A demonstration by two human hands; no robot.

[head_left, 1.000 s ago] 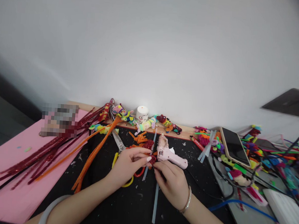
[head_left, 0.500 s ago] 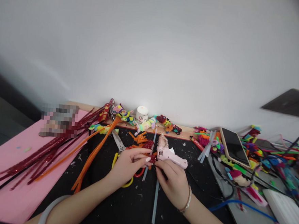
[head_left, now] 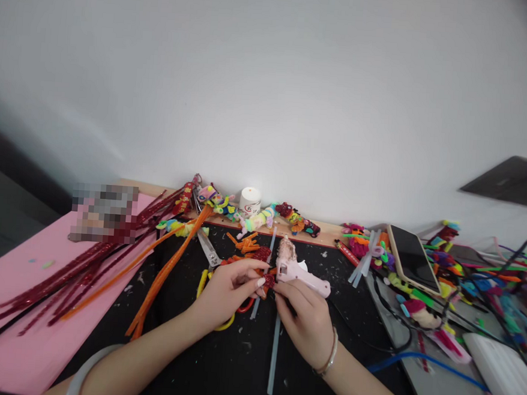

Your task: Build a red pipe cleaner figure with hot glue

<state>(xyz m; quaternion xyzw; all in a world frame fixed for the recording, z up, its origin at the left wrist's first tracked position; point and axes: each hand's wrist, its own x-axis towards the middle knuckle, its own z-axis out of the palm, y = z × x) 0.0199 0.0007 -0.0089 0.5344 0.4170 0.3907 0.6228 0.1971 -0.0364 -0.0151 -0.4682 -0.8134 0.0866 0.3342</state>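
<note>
Hands, two: the left hand [head_left: 230,288] and the right hand [head_left: 303,320], fingertips drawn together, are pinching a small red glittery piece [head_left: 268,280] between them over the worktop [head_left: 233,376]. Risk: a pink glue gun [head_left: 302,277] is lying just beyond the right hand's knuckles, so a careless shift could be nudging it or, were it hot, burning the fingers, while a slack pinch could be dropping the piece. Container, one: a white cup [head_left: 250,200] is standing by the wall [head_left: 270,102], contents not showing.
</note>
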